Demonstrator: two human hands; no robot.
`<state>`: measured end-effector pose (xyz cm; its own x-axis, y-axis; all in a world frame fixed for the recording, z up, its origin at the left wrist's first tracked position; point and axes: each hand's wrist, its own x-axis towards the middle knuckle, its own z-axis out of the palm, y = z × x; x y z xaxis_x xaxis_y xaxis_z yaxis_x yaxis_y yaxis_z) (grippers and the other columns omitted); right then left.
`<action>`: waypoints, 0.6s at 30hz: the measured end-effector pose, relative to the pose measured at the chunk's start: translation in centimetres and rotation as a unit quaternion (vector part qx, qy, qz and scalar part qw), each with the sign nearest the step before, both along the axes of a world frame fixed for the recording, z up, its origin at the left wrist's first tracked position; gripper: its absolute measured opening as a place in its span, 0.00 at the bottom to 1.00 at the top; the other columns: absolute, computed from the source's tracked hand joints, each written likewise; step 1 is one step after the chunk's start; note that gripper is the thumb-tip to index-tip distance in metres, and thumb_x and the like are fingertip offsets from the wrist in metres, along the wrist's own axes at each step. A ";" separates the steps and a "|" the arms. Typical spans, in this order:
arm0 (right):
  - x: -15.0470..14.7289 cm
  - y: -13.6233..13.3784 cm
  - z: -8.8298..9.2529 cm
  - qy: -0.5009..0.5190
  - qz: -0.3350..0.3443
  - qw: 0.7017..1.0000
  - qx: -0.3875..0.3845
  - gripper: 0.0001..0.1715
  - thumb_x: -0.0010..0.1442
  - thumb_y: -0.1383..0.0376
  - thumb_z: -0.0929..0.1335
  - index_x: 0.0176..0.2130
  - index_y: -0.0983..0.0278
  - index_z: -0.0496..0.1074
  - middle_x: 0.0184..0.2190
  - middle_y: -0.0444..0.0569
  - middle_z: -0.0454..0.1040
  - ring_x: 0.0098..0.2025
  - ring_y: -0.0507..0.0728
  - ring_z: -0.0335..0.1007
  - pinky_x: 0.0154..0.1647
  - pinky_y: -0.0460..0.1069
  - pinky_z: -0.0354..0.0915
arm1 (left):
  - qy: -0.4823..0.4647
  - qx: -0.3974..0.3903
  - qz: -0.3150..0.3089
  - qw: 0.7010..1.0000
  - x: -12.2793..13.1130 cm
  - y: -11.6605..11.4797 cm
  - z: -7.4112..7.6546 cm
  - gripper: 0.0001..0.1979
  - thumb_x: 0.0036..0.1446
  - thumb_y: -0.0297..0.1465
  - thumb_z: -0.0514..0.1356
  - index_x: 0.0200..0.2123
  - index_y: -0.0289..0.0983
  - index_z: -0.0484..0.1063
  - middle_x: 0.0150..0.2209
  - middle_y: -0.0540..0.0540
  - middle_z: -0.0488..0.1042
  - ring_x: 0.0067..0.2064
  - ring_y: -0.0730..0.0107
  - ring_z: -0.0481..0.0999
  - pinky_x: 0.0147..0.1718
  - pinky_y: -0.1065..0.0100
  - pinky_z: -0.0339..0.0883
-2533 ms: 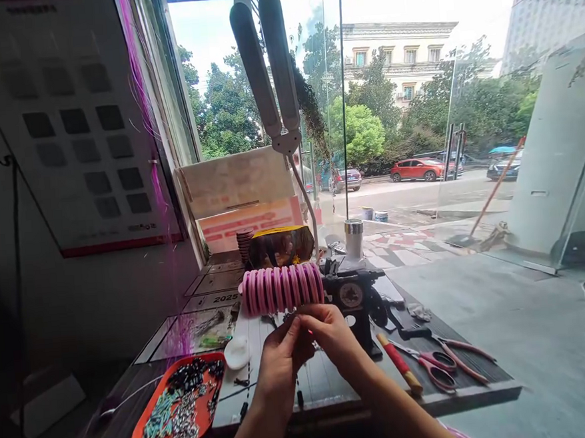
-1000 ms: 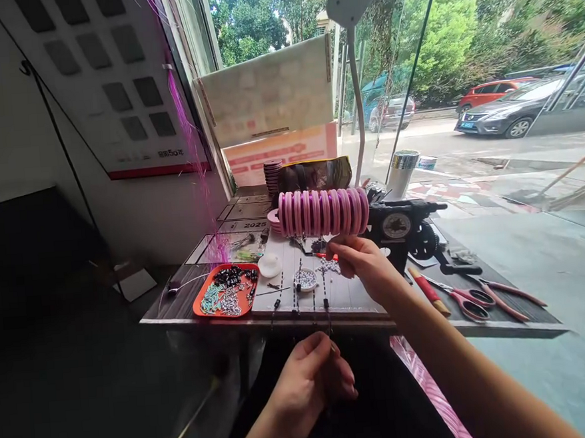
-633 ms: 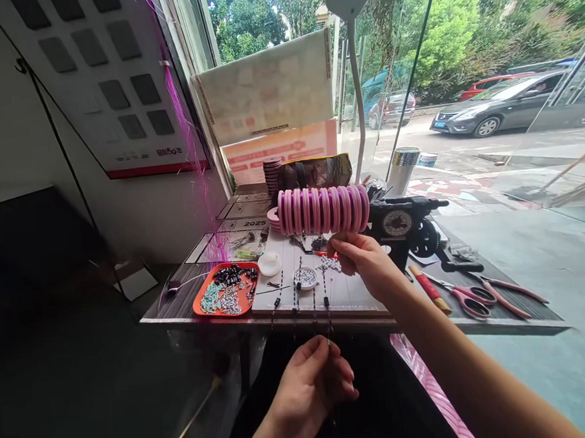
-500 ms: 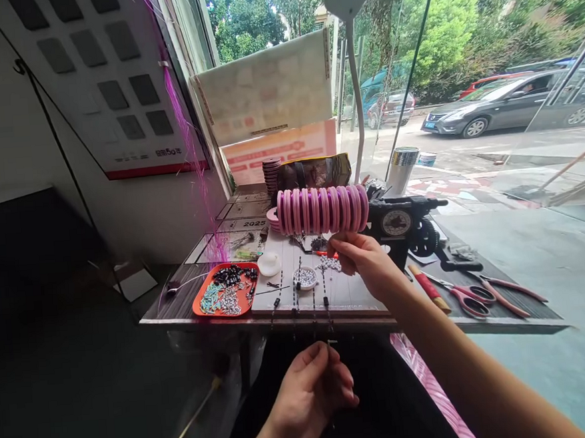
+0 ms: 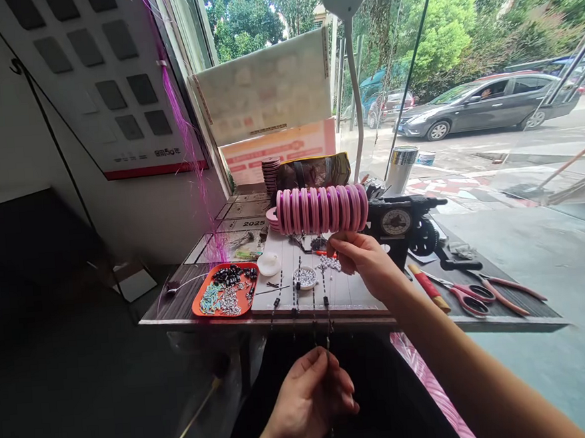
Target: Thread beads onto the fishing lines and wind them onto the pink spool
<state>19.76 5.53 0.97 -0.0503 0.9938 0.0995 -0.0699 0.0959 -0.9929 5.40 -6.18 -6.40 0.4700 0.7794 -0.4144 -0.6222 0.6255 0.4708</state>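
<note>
My left hand (image 5: 312, 398) is below the table edge, fingers pinched on a thin dark line (image 5: 326, 323) that runs up onto the white grooved board (image 5: 348, 292). My right hand (image 5: 363, 261) is raised over that board, fingers closed on the upper part of the line, just under a row of pink spools (image 5: 320, 210) mounted on a black winding machine (image 5: 400, 223). Small dark beads sit on several lines hanging off the board's front edge.
An orange tray (image 5: 198, 307) of small metal parts lies at the left. A small white dish (image 5: 306, 277) of beads and a white cap (image 5: 269, 264) sit on the board. Red-handled scissors (image 5: 466, 298), pliers and a red-handled tool (image 5: 429, 289) lie at the right. A lamp stem (image 5: 355, 88) rises behind.
My view dropped and pulled back from the table. My left hand came down below the table edge with the line, then sank a little lower. My right hand stayed under the spools.
</note>
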 end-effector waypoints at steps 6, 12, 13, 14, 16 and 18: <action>-0.2 0.0 0.1 0.005 -0.004 1.000 -0.003 0.11 0.46 0.60 0.66 0.22 0.66 0.64 0.16 0.39 0.61 0.14 0.43 0.47 0.16 0.45 0.43 | 0.002 0.006 -0.005 1.000 -0.1 -0.1 0.1 0.08 0.51 0.31 0.58 0.24 0.32 0.67 0.20 0.45 0.72 0.19 0.75 0.68 0.24 0.70 0.64; -0.1 0.1 0.0 0.002 -0.002 1.000 0.004 0.11 0.47 0.60 0.65 0.22 0.66 0.64 0.16 0.39 0.62 0.14 0.43 0.47 0.16 0.46 0.42 | -0.003 0.010 -0.010 1.000 0.0 -0.1 -0.2 0.09 0.52 0.31 0.57 0.24 0.32 0.67 0.21 0.45 0.72 0.19 0.75 0.68 0.24 0.70 0.63; 0.0 0.1 0.0 0.001 -0.002 1.000 0.005 0.11 0.47 0.60 0.65 0.22 0.66 0.64 0.17 0.39 0.62 0.14 0.43 0.47 0.16 0.46 0.42 | -0.002 0.010 -0.010 1.000 0.0 -0.1 -0.2 0.09 0.52 0.31 0.57 0.24 0.32 0.67 0.21 0.45 0.72 0.19 0.75 0.68 0.24 0.70 0.63; 0.0 0.1 0.0 0.001 -0.002 1.000 0.006 0.11 0.47 0.60 0.65 0.22 0.66 0.64 0.18 0.40 0.63 0.14 0.43 0.47 0.16 0.46 0.42 | -0.002 0.009 -0.011 1.000 0.0 0.0 -0.2 0.09 0.52 0.30 0.57 0.23 0.32 0.67 0.21 0.45 0.72 0.19 0.75 0.68 0.24 0.70 0.63; -0.1 0.1 0.0 0.001 -0.002 1.000 0.007 0.11 0.47 0.61 0.65 0.22 0.66 0.64 0.19 0.40 0.64 0.14 0.43 0.48 0.16 0.46 0.43 | -0.001 0.002 -0.014 1.000 0.0 0.0 -0.3 0.08 0.51 0.30 0.58 0.23 0.32 0.67 0.21 0.45 0.72 0.19 0.74 0.69 0.24 0.70 0.63; -0.1 0.1 0.0 0.000 -0.003 1.000 0.005 0.10 0.47 0.61 0.65 0.22 0.66 0.64 0.18 0.40 0.64 0.14 0.43 0.48 0.16 0.45 0.42 | 0.002 -0.006 -0.011 1.000 0.1 0.0 -0.4 0.08 0.50 0.30 0.58 0.23 0.32 0.67 0.21 0.45 0.72 0.20 0.74 0.69 0.24 0.70 0.63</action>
